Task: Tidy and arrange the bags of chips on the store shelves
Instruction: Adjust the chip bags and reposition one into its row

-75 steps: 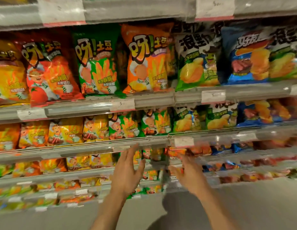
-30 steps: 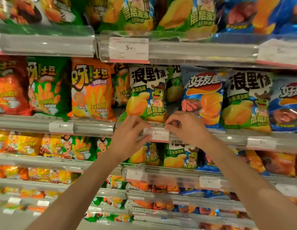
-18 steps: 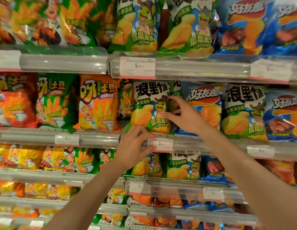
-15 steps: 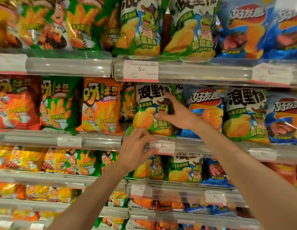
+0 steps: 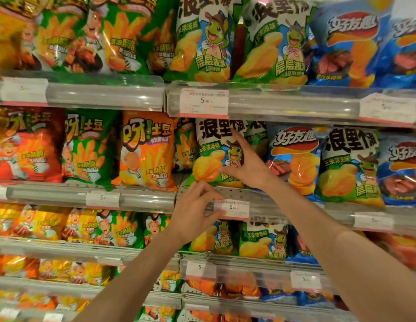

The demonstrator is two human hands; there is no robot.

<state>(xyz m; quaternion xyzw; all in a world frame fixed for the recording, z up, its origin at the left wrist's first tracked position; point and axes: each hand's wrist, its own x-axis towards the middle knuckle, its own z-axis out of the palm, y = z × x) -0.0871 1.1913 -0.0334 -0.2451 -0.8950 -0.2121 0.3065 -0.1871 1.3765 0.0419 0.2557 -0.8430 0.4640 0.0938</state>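
While both arms reach up to the middle shelf [image 5: 146,198], the right hand [image 5: 247,165] is spread flat on a green turtle chip bag [image 5: 212,159], fingers straight, index pointing up along the bag's right edge, thumb out across the front. It's pressing, not gripping. That bag stands upright on the middle shelf, tilted a bit, between a narrow green fries bag [image 5: 185,145] on its left and a blue steak-flavour chip bag [image 5: 295,156] on its right.

Left hand [image 5: 195,212] sits lower, at the shelf's front rail, fingers curled, tips touching the left edge of a white price tag [image 5: 232,209]. Looks like a pinch on the tag's edge w/ thumb underneath, but can't tell for sure.

Further left on the same shelf: orange fries bag [image 5: 147,149], green fries bag [image 5: 88,145], red fries bag [image 5: 28,145], all upright, side by side. Right of the blue bag, another green turtle bag [image 5: 348,163].

Top shelf [image 5: 293,105] carries two big turtle bags [image 5: 204,40] next to blue ones, w/ a 5.90 price tag [image 5: 204,102] on the rail below them.
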